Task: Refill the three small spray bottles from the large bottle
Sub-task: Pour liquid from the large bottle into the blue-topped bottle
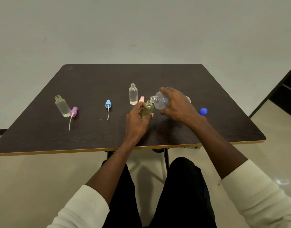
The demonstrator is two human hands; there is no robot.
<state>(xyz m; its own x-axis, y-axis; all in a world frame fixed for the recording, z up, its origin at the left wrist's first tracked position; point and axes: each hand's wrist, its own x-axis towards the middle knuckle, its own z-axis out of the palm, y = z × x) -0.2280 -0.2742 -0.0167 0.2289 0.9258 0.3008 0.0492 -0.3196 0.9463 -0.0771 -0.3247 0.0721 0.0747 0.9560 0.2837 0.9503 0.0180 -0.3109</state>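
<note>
Over table [92, 83], hands tip lg bottle [160, 102], sm bottle [148, 110]

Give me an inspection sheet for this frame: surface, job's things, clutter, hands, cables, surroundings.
Surface: dark wood-grain table, light edge band.
Job's things: large bottle tilted, mouth over the yellowish small bottle; two clear small bottles and, both uncapped, standing; purple spray head, light-blue spray head and pink spray head lying on the table; blue cap at right.
Clutter: nothing seen.
Hands: left hand grips the yellowish small bottle; right hand grips the large bottle.
Cables: nothing seen.
Surroundings: plain wall, pale floor, dark furniture at right.
</note>
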